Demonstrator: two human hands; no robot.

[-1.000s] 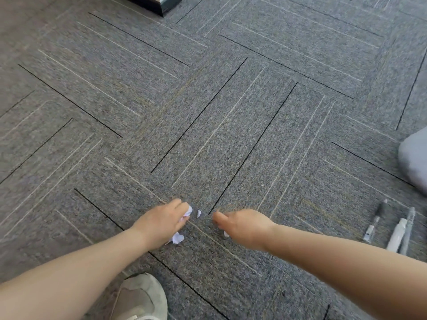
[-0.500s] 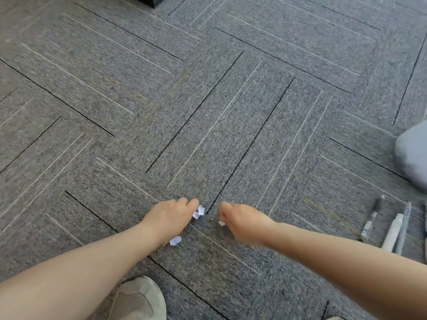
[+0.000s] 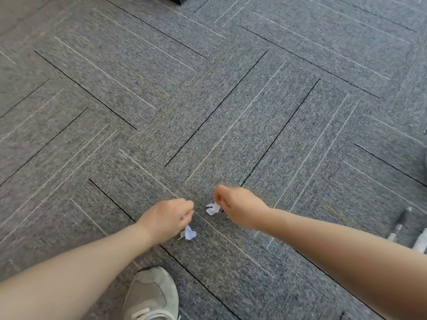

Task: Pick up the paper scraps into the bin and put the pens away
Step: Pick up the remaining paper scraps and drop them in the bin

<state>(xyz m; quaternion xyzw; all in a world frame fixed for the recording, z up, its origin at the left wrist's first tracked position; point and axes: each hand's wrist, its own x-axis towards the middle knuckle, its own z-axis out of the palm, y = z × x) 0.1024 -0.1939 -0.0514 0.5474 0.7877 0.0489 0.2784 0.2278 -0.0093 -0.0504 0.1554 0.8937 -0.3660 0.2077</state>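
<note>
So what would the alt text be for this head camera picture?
Two bare hands reach down over grey carpet, the left hand and right hand each pinching a white paper scrap. Pens lie at the right edge, a grey shoe below.

Both forearms bare, extended forward and down, converging toward centre. Left hand [image 3: 166,219]: back of hand up, fingers curled closed, white paper scrap [image 3: 189,233] protruding beneath. Right hand [image 3: 239,207]: fist-like, slightly motion-blurred, thumb and fingertips pinching a second scrap [image 3: 213,208]. Hands close together, not touching.
</note>
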